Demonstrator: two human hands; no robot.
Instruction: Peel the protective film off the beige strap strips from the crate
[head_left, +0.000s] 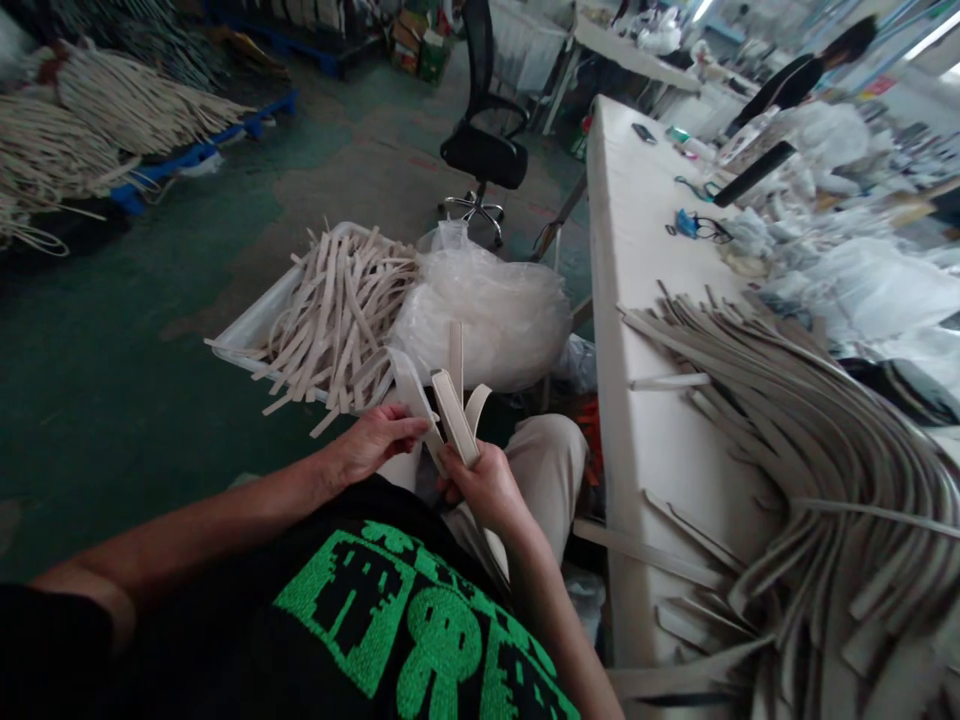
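Several beige fabric straps point(456, 412) stand up out of my right hand point(484, 485), whose fingers are wrapped round them above my lap. One of these straps curls over at its end. My left hand point(386, 440) pinches a paler strap point(411, 385) just left of the bundle, and that strap slants down toward my right hand. Both hands are close together but apart. Beyond them a white tray point(259, 318) holds a heap of loose beige straps point(341, 310), many hanging over its near rim.
To my right a long table point(622, 420) bears a large pile of straps point(840, 500), scissors point(697, 188) and a phone point(643, 133). A clear plastic bag point(487, 310) lies beside the tray. Farther off are an office chair point(484, 155), blue pallets point(195, 150) with straps, and a person point(802, 80).
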